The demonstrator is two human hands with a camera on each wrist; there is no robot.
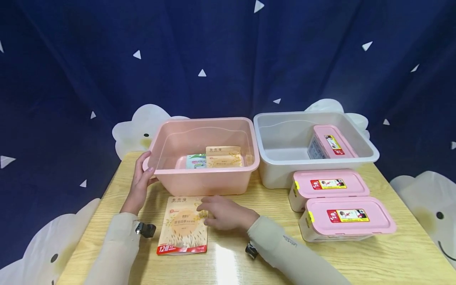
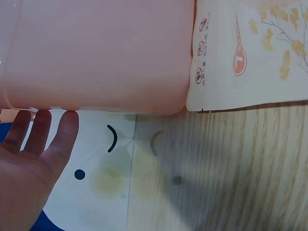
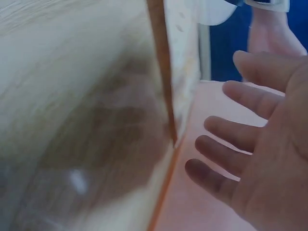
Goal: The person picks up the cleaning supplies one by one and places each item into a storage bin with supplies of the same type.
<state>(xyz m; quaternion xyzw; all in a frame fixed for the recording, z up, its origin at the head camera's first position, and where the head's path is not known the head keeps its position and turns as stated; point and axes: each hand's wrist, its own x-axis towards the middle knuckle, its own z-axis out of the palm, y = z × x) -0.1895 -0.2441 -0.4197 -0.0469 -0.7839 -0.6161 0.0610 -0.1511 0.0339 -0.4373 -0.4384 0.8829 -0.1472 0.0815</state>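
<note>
A pink plastic bin stands on the table. My left hand touches its left rim, with fingers extended against the bin in the left wrist view. Flat before the bin lies a cream printed pouch with a red lower band. Above that pouch's right side is my right hand, its fingers loosely spread and holding nothing in the right wrist view. Inside the bin are a similar cream pouch and a green-and-white packet, partly hidden by the pouch.
To the right stands a white bin containing a pink-lidded box. Two more pink-lidded boxes, one nearer and one behind it, sit in front of it. A dark blue curtain hangs behind the wooden table.
</note>
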